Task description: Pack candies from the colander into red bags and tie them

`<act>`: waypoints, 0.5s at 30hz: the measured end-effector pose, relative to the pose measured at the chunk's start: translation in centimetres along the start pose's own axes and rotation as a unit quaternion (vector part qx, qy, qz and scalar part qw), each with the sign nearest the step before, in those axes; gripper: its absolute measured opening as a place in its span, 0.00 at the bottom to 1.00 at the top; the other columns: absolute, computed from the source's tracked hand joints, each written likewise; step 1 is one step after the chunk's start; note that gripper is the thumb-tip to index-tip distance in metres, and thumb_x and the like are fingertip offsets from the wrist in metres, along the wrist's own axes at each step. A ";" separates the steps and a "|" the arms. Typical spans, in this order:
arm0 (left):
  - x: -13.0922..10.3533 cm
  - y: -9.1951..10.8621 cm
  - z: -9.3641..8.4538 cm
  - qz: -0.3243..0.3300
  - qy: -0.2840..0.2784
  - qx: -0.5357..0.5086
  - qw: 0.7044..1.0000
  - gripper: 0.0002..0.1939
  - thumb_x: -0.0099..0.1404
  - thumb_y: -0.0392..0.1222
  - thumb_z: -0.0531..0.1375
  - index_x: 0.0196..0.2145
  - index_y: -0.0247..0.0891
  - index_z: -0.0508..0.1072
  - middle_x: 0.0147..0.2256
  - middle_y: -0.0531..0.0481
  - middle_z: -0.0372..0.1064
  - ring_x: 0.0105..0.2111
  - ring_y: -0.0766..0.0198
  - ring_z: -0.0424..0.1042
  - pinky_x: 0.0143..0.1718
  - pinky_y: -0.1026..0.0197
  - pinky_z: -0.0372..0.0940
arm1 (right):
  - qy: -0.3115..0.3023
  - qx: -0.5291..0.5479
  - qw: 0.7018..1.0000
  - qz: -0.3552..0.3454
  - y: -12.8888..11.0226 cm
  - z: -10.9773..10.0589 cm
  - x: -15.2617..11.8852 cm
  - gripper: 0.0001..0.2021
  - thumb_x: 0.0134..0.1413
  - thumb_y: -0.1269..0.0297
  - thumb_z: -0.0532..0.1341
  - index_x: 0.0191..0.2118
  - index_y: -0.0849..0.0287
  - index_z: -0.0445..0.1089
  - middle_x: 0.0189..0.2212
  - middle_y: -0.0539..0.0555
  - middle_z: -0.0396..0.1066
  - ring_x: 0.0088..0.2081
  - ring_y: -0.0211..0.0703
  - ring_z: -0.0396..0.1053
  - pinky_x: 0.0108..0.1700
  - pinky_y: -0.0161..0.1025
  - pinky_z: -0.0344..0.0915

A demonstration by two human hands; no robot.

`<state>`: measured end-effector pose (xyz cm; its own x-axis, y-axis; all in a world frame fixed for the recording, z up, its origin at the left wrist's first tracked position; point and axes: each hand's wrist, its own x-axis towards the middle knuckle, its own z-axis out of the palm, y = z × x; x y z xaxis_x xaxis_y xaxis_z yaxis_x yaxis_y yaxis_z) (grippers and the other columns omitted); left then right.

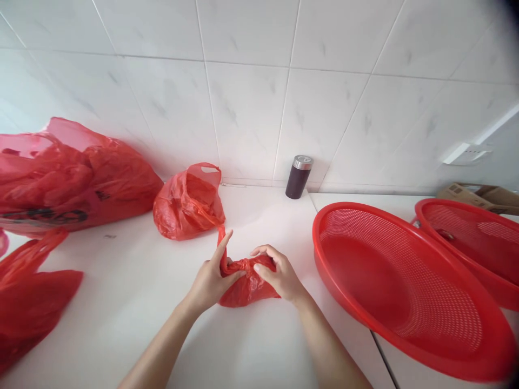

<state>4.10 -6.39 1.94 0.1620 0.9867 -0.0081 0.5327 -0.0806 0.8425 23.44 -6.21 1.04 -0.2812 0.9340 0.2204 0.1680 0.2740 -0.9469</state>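
Observation:
A small red plastic bag (248,290), gathered or knotted along its top, lies on the white table in front of me. My left hand (207,283) grips its left side. The thumb presses on the gathered top, the index finger points up, and a twisted strip of the bag rises beside it. From the other side my right hand (279,273) holds the bag, thumb on its top and fingers curled over the far edge. What the bag contains is hidden. Just behind stands another red bag (182,208) with a loop handle.
To the right are a large red plastic basket (367,270) and a second red basket (478,237), with a cardboard box (482,195) behind. A dark tumbler (298,181) stands near the tiled wall. Big red bags (81,178) fill the left, another red bag (36,302) nearer.

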 end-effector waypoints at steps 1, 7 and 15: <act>0.0 0.1 0.0 0.005 -0.002 0.021 1.000 0.46 0.60 0.44 0.59 0.68 0.46 0.37 0.22 0.62 0.60 0.23 0.67 0.61 0.30 0.64 0.59 | 0.012 -0.031 0.999 -0.019 -0.1 0.1 -0.1 0.10 0.57 0.64 0.58 0.44 0.53 0.69 0.41 0.51 0.69 0.43 0.42 0.68 0.47 0.40 0.65; -0.2 1.3 -0.1 0.046 -0.048 0.184 0.981 0.48 0.52 0.31 0.53 0.68 0.45 0.40 0.19 0.61 0.60 0.20 0.65 0.60 0.26 0.65 0.55 | 0.023 -0.226 0.966 -0.123 -0.5 1.5 -0.5 0.11 0.55 0.62 0.62 0.44 0.51 0.72 0.37 0.53 0.67 0.38 0.42 0.67 0.42 0.39 0.64; -0.7 1.8 -0.1 0.031 -0.087 0.092 0.992 0.51 0.53 0.32 0.54 0.69 0.42 0.32 0.22 0.59 0.65 0.21 0.64 0.63 0.25 0.65 0.58 | -0.009 -0.133 0.988 -0.073 -1.4 1.9 -0.5 0.12 0.51 0.58 0.67 0.42 0.52 0.71 0.34 0.48 0.73 0.35 0.40 0.68 0.40 0.37 0.63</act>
<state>4.87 -7.19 3.52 0.3309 0.9414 -0.0651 0.6568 -0.1803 0.7322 21.54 -7.51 1.76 -0.3375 0.8767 0.3428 0.3657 0.4577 -0.8104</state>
